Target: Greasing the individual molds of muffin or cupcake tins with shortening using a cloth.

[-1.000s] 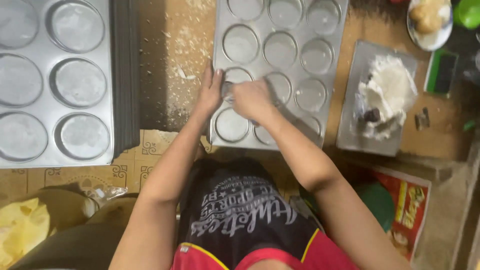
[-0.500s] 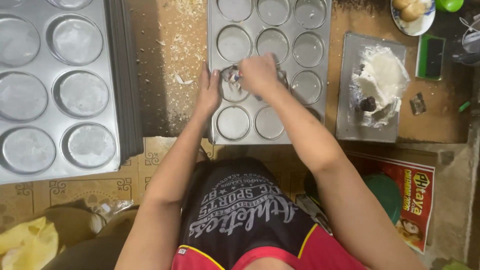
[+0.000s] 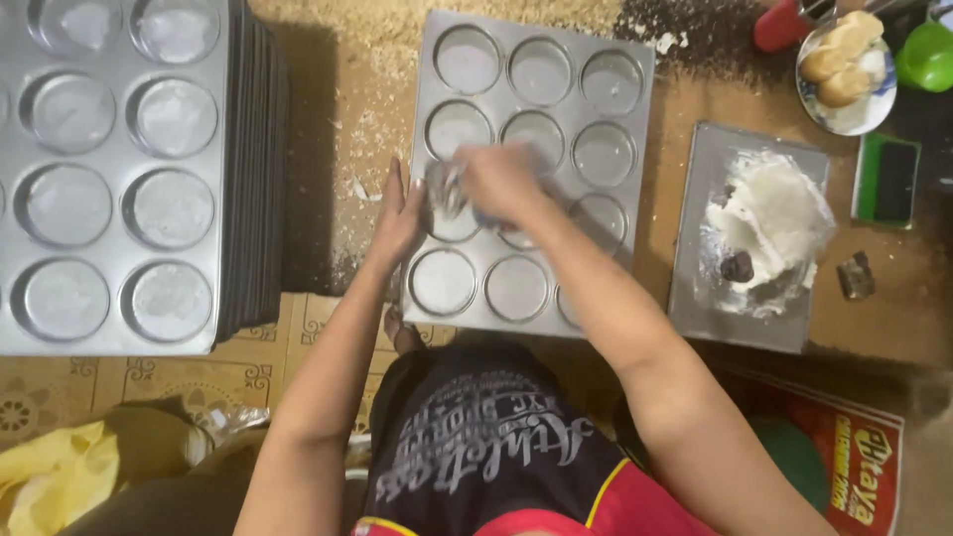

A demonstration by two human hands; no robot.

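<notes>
So the left hand [image 3: 399,220] is resting flat, fingers together, against the left edge of the muffin tray [image 3: 635,94] sitting on the crumb-dusted table [image 3: 338,109], while the right hand [image 3: 501,182] is curling its fingers around something blurry over a middle cup, can't tell what it's pinching. A stack of trays [image 3: 119,179] is sitting off to the left
</notes>
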